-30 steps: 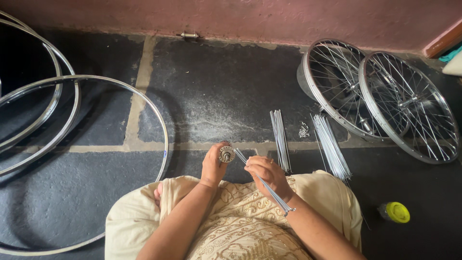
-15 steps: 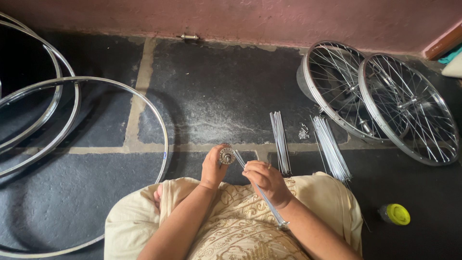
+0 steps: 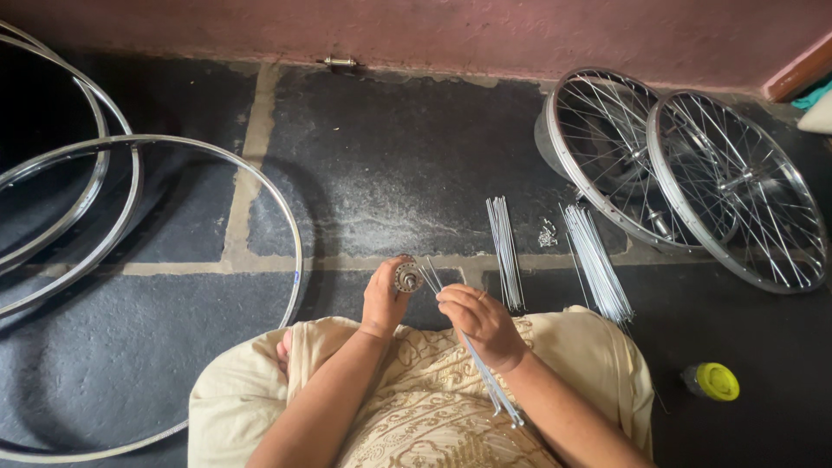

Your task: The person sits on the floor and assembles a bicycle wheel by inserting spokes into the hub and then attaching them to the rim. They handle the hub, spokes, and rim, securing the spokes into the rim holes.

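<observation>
The person is sitting on a dark stone floor (image 3: pixel 390 173), knees covered by a cream patterned garment (image 3: pixel 416 407). All positions below are being given relative to the wheel hub.

The left hand (image 3: pixel 383 299) is closing around the wheel hub (image 3: pixel 407 277), fingers curled about its body, with the flanged end facing up above the knees. The right hand (image 3: pixel 481 322) is sitting just to the right of the hub and is gripping a small bunch of spokes (image 3: pixel 475 355); the fingers are closed on the bunch near its upper part. The upper ends of these spokes are meeting the hub flange, while the lower ends are trailing down across the lap.

Lying on the floor to the right of the hub is a first loose bundle of spokes (image 3: pixel 504 251), and further right a second, larger bundle (image 3: pixel 596 264). Between the two bundles a small heap of spoke nipples (image 3: pixel 547 232) is lying on the stone. Beyond them, well to the right of the hub, two laced wheels (image 3: pixel 685 173) are leaning one over the other near the pink wall (image 3: pixel 520 35).

To the left of the hub a bare rim (image 3: pixel 286 225) is lying flat, with further rims (image 3: pixel 87 191) overlapping it further left.

A small bottle with a yellow cap (image 3: pixel 711 381) is standing low to the right of the hub, beside the knee; the cap is on, and the contents cannot be made out.
</observation>
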